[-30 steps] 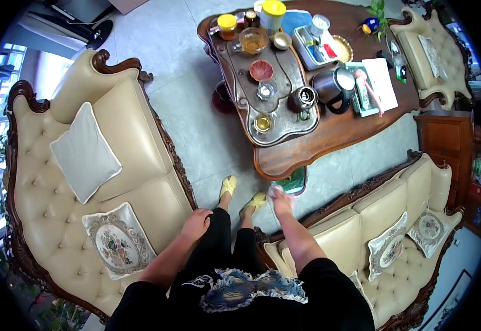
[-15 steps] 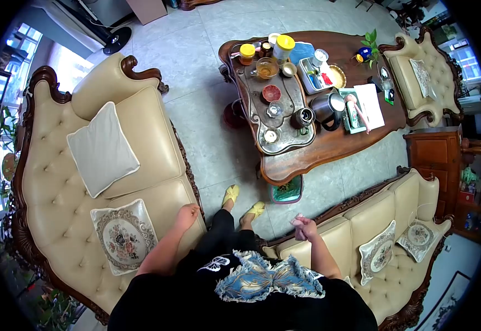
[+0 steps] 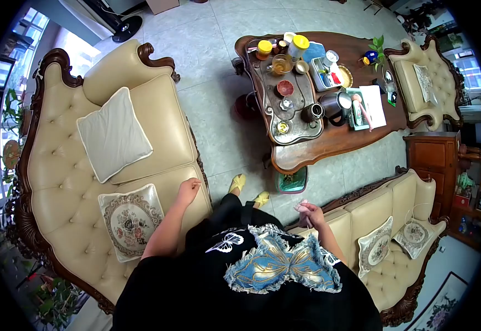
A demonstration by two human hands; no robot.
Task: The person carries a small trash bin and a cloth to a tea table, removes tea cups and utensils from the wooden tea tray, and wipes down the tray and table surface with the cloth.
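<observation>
My right hand (image 3: pixel 311 214) is closed on a small pale pink crumpled thing, like a cloth or tissue (image 3: pixel 302 206); its exact kind is too small to make out. It is held low, in front of the seat edge of the right sofa (image 3: pixel 370 212). Over the front seat of the left sofa (image 3: pixel 157 121) is my left hand (image 3: pixel 189 190), its fingers loosely curled and nothing visible in them. A floral cushion (image 3: pixel 131 222) lies beside my left forearm. Below and between my hands are my feet in yellow slippers (image 3: pixel 238 182).
Ahead stands a carved wooden table (image 3: pixel 337 146) bearing a tea tray (image 3: pixel 273 107), a kettle (image 3: pixel 335 105), yellow-lidded jars (image 3: pixel 299 46) and a white bin of small items (image 3: pixel 324 74). A green-lined waste bin (image 3: pixel 292 181) sits by its near corner. An armchair (image 3: pixel 417 83) is beyond.
The view has shifted, so the sofa and table appear further right and a little higher. My left hand appears higher in view. My right hand still grips the pink thing.
</observation>
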